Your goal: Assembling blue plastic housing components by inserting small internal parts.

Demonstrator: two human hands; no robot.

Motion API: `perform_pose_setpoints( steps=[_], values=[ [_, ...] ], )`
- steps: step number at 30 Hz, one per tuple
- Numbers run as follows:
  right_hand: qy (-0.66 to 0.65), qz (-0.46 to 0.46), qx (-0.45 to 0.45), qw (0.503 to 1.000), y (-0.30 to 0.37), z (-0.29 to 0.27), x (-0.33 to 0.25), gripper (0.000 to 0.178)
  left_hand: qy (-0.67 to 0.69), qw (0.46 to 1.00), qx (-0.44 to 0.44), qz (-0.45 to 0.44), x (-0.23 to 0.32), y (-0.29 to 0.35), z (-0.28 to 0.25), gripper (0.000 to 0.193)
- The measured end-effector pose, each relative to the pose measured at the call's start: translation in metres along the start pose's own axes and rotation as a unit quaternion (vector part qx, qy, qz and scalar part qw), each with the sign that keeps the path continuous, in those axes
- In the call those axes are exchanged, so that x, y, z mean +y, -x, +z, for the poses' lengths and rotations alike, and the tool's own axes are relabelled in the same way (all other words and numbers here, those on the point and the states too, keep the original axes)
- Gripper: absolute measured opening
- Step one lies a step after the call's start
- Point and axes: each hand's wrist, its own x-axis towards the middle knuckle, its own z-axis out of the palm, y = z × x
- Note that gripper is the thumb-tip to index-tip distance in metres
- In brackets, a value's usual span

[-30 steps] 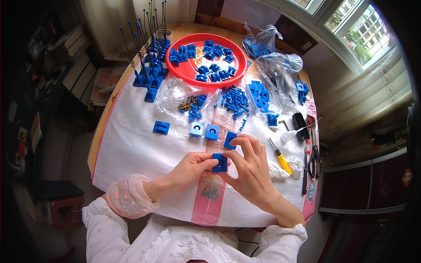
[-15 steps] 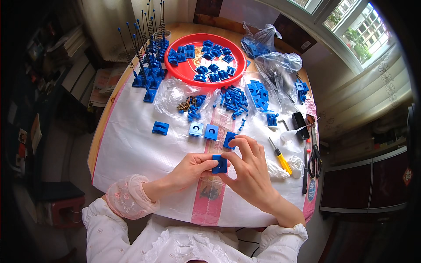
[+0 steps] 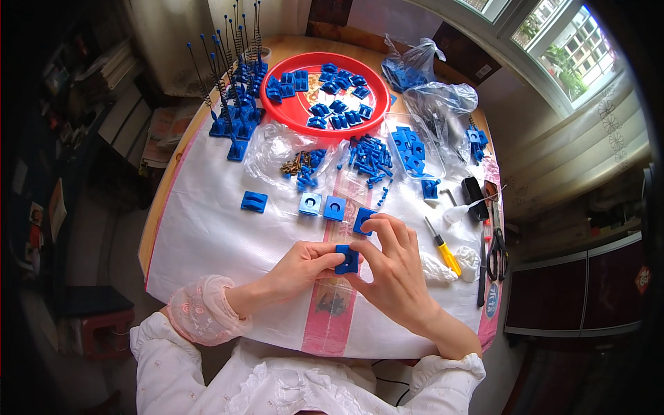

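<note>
Between my two hands, over the middle of the table, is a small blue square plastic part (image 3: pixel 347 259) with a round recess. My left hand (image 3: pixel 312 264) pinches its left side, thumb on top. The thumb and a finger of my right hand (image 3: pixel 392 271) close on its right side, while the other fingers curl above. Just beyond those fingers lies another blue square part (image 3: pixel 361 220), partly hidden by them. Two more square parts, a blue one (image 3: pixel 335 208) and a shinier one (image 3: pixel 310 204), lie farther left, and a blue part with a raised ridge (image 3: pixel 254 202) beyond them.
A red tray (image 3: pixel 275 115) of blue parts stands at the back. Blue bases with springs (image 3: pixel 238 121) crowd the back left. Blue pegs (image 3: pixel 371 159) and brass screws (image 3: pixel 296 164) lie mid-table. A yellow-handled screwdriver (image 3: pixel 448 256) and black scissors (image 3: pixel 496 254) lie at right.
</note>
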Motion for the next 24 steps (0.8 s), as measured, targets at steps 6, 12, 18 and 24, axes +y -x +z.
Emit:
perform_pose_setpoints(
  steps=[6,12,18,24],
  values=[
    [-0.004,0.004,0.005,1.0,-0.001,0.006,0.002,0.044,-0.006,1.0,-0.006,0.007,0.0,0.0,-0.002,0.029],
    [-0.01,-0.01,0.001,1.0,0.001,0.007,0.003,0.042,-0.031,0.999,-0.029,0.01,-0.001,-0.001,-0.004,0.03],
    [-0.007,-0.001,-0.01,1.0,0.003,0.003,0.002,0.045,-0.037,0.999,-0.023,0.011,-0.003,-0.001,-0.005,0.03],
    [-0.035,0.018,0.009,0.999,0.001,-0.035,0.004,0.064,-0.034,0.999,-0.015,-0.004,0.005,-0.003,-0.005,0.033]
  ],
)
